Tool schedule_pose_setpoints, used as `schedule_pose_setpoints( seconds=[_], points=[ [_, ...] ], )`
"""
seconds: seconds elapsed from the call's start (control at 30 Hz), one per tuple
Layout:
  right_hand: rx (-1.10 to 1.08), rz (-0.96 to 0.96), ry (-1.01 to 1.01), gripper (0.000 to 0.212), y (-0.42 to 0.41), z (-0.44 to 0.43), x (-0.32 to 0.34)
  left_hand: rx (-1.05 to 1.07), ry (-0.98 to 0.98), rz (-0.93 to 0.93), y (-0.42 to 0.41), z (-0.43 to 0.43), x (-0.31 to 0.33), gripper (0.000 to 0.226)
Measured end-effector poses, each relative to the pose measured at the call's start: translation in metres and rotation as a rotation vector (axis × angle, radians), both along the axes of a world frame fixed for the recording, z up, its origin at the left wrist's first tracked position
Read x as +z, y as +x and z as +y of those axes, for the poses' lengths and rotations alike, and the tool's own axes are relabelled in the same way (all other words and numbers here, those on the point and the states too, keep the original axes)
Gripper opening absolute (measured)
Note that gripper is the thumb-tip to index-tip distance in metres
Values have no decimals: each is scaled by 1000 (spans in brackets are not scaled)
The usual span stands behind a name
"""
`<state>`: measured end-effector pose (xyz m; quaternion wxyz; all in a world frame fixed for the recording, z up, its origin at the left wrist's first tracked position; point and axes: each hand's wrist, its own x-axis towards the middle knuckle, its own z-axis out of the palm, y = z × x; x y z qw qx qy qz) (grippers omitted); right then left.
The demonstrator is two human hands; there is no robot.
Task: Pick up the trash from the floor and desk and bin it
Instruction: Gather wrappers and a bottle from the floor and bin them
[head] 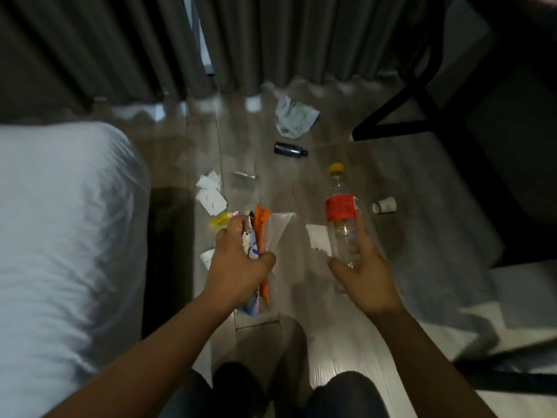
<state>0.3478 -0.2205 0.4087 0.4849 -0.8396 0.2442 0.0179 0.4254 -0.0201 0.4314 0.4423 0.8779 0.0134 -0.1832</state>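
Note:
My left hand (238, 260) grips a bunch of wrappers (258, 236): an orange one, a blue-and-white one and clear plastic. In my right hand (364, 267) I hold a clear plastic bottle (342, 212) with a red label and yellow cap, pointing away from me. On the wooden floor ahead lie white paper scraps (211, 194), a yellow packet (219, 222), a clear wrapper (243, 176), a small black bottle (290, 148), a crumpled white-and-green plastic bag (294, 117), a small white cup (384, 205) on its side and a white paper (318, 239).
A bed with white bedding (60, 236) fills the left side. Grey curtains (271, 40) hang at the back. A black chair or desk frame (416, 95) stands at the right. My knees show at the bottom edge.

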Motion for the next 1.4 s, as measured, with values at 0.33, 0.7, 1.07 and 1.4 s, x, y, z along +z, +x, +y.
schedule_pose_setpoints(
  seconds=[0.33, 0.7, 1.07, 1.4],
  points=[
    [-243, -174, 17, 92, -81, 10, 282, -125, -165, -26, -43, -4, 267, 38],
    [-661, -340, -105, 92, -188, 75, 414, -515, -385, -102, -78, -11, 386, 46],
    [-1132, -484, -307, 92, -360, 94, 470, -1034, -571, -62, -225, -91, 454, 42],
    [-1476, -492, -476, 97, -582, 115, 489, -1384, -666, -4, -456, -147, 478, 59]
  ],
)
